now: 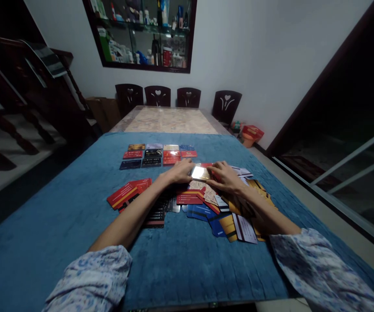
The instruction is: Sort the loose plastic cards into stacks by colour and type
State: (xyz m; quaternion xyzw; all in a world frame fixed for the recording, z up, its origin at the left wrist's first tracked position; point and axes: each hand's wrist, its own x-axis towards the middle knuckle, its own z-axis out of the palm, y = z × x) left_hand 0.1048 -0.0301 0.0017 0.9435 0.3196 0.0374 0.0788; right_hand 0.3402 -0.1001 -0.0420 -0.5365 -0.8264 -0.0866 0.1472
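A shiny gold card (200,172) catches the light between my two hands, above the pile's far edge. My left hand (180,171) has its fingers curled at the card's left edge, and my right hand (225,177) grips its right side with thumb and fingers. Under and around them, loose cards spread out: a red card (190,197), blue cards (201,211), a white card (245,228) and gold cards (228,226). Red cards (130,193) and black cards (156,215) lie by my left forearm. Beyond my left hand, several cards lie face up in rows, including a black card (153,153).
A blue cloth (76,208) covers the near part of the long table; its far marble top (170,119) is bare. Dark chairs (157,96) stand at the far end. A stair railing (17,78) is at left, a sliding door track (330,208) at right.
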